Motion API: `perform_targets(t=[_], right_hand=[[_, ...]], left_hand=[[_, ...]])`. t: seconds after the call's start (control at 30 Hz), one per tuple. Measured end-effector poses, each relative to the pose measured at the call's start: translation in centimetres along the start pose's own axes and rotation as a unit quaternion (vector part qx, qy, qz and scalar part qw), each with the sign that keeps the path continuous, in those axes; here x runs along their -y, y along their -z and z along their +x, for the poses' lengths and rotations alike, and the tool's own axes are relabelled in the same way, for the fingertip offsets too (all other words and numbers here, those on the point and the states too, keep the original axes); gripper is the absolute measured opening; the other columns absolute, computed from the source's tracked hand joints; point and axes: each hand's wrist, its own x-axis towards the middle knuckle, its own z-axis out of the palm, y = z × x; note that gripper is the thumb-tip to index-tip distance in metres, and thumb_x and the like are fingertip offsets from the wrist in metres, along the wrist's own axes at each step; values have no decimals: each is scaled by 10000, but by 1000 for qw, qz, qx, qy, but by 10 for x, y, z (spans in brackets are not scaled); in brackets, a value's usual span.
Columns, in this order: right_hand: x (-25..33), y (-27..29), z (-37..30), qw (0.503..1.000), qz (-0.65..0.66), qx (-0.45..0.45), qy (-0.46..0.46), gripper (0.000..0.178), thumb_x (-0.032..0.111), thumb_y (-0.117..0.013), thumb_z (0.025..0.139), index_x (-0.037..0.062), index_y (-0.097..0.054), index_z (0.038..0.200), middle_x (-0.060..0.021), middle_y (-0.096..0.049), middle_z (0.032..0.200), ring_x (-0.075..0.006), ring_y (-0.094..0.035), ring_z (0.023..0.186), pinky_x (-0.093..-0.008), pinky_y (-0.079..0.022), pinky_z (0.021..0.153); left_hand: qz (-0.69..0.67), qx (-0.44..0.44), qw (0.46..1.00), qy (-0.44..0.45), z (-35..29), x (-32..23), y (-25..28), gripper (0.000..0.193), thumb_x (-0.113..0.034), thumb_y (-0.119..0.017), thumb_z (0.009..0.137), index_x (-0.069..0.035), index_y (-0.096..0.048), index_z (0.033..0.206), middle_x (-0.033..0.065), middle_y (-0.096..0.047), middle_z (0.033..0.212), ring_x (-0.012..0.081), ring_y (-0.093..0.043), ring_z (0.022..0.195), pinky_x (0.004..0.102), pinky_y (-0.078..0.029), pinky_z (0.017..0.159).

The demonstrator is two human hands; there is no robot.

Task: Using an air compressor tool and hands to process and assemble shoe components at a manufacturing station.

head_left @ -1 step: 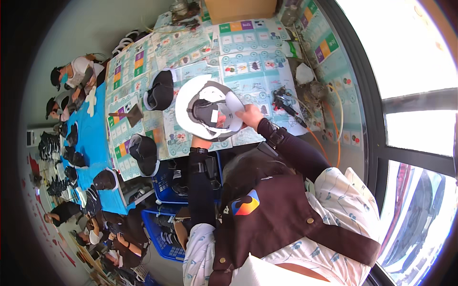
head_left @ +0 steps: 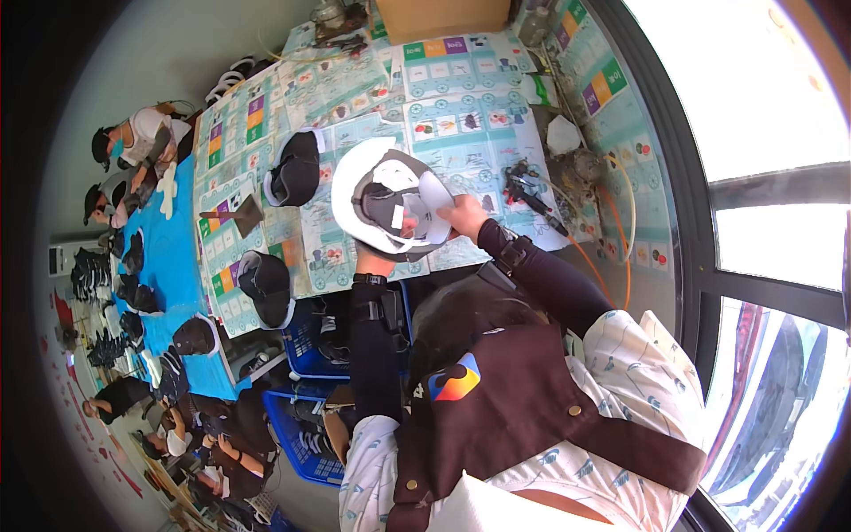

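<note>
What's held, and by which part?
Upturned cap: right grip on the edge of its pale brim; left grip at its near side, finger placement hidden.

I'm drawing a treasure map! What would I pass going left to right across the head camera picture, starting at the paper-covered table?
Flat brown handled tool → upper dark cap → held white-and-dark cap → black tool → bright window.

Left hand [head_left: 376,262]: one. Right hand [head_left: 465,216]: one. Held cap [head_left: 381,211]: one, taken as clock centre. Other caps [head_left: 297,170] on the near bench [head_left: 448,87]: two, at ten and eight o'clock. Handled tool [head_left: 246,215]: one, nine o'clock. Cardboard box [head_left: 443,18]: one, twelve. Blue baskets [head_left: 289,433]: two, seven. Blue bench [head_left: 175,239]: one, eight; its caps [head_left: 191,336] too blurred to count.
</note>
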Motion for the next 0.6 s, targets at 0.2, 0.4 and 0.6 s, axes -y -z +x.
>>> perform_targets(t=[0.2,0.4,0.6], right_hand=[[-95,2,2,985,98,139,-5,345,95,-619,930,-180,-592,1137,-283,-711,1059,-339,-757,865,-420,-664,661],[-136,-35,13,830,307,233,-403,628,453,-378,1041,-116,-591,1199,-310,-720,1026,-397,-751,855,-394,-613,541],[-110,42,27,947,-268,155,-82,410,344,-500,978,-8,-650,1125,-246,-728,1050,-389,-738,913,-428,-609,659]], left_hand=[[27,-330,928,-172,33,10,46,432,-75,-594,986,-114,-503,1407,128,-677,1180,239,-676,1025,435,-545,886],[294,-364,860,-205,77,50,71,510,-120,-699,956,-16,-510,1418,114,-645,1202,204,-605,1067,334,-484,944],[382,-364,843,-106,76,35,101,644,-116,-759,917,2,-449,1468,150,-611,1299,241,-595,1154,359,-488,977]])
